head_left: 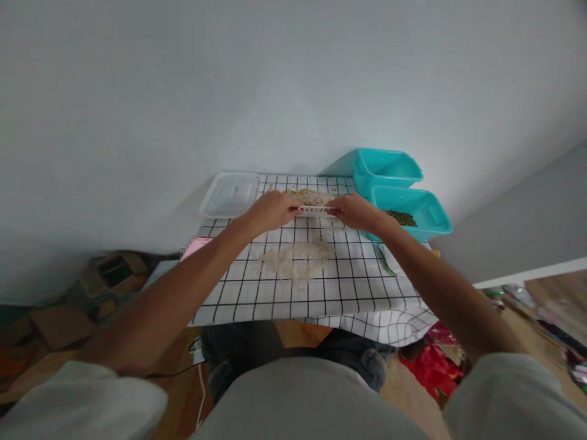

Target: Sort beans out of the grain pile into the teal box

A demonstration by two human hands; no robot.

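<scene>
My left hand [274,211] and my right hand [355,211] grip opposite ends of a white slotted plastic tray [315,211] over the far half of the table. Both sets of fingers are closed on its near rim. A heap of pale, grain-like material [309,196] with brownish bits shows just past that rim; whether it lies in the tray or behind it, I cannot tell. Nearer to me, a thin patch of pale grains [300,260] is spread over the black-and-white checked cloth [275,310].
At the right stand two turquoise bins [387,177]; the nearer bin [433,214] holds small greenish pellets [402,218]. A clear plastic lid or shallow box [233,192] lies at the back left. Pink paper [196,245] is at the left edge, and a wall [284,85] rises behind.
</scene>
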